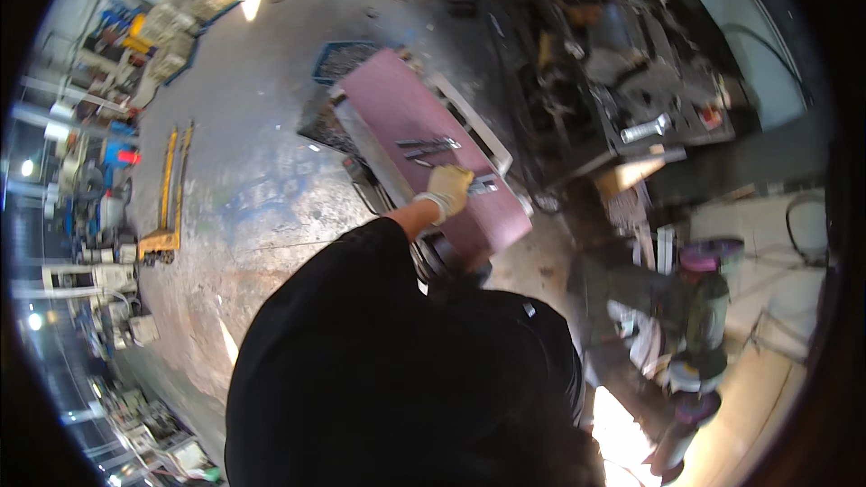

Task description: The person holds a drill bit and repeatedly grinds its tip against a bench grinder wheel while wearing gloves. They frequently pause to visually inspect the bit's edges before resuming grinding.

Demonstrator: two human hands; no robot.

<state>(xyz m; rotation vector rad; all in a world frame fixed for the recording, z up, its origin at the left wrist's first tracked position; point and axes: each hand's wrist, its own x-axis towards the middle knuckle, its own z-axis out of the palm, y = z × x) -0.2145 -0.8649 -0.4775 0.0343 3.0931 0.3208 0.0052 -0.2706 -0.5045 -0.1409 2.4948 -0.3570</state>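
Note:
My left hand (pixel 446 189), in a pale yellow glove, reaches out of a black sleeve over a long pink board (pixel 397 95). Its fingers look curled together, and blur hides what is between them. Right at the fingertips lie shiny flat metal pieces (pixel 485 185), touching or nearly touching the glove. Farther up the board is a small group of slim metal parts (pixel 429 144), dark and silvery, lying roughly side by side. My right hand does not show; the black clothing covers that side.
A blue crate (pixel 345 59) of small metal bits stands beyond the board. To the right is a cluttered dark workbench (pixel 645 117) with a shiny metal piece (pixel 646 129). Grinder-like machines (pixel 708 307) stand at lower right. A yellow pallet jack (pixel 162 239) sits on the floor at left.

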